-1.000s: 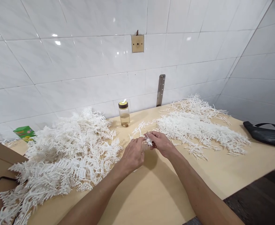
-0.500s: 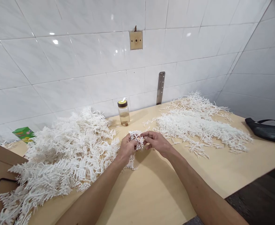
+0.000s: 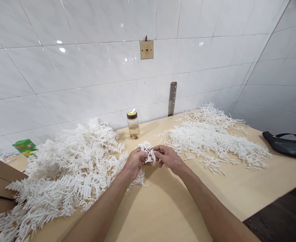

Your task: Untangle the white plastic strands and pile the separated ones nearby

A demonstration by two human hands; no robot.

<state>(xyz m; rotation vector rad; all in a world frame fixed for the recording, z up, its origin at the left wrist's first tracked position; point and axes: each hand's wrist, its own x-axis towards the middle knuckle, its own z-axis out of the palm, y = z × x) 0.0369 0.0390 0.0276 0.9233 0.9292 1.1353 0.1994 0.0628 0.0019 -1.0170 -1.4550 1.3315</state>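
A small branched white piece (image 3: 148,151) is held between my two hands above the middle of the table. My left hand (image 3: 135,162) is closed on its left side. Fingers of my right hand (image 3: 168,157) pinch its right edge. A large heap of similar white branched pieces (image 3: 74,168) spreads to the left, reaching close to my left hand. Beyond my right hand lies a flatter pile of white pieces (image 3: 213,137).
A clear bottle with a dark and yellow lid (image 3: 133,126) stands near the tiled wall. A metal strip (image 3: 172,99) leans there. At the left are a green packet (image 3: 24,147) and a brown box (image 3: 1,185); a black bag (image 3: 286,145) lies on the table (image 3: 168,215) at right.
The view has tilted slightly upward, so the scene sits a little lower. My right fingers have closed in on the white piece, and my hands have turned slightly around it.
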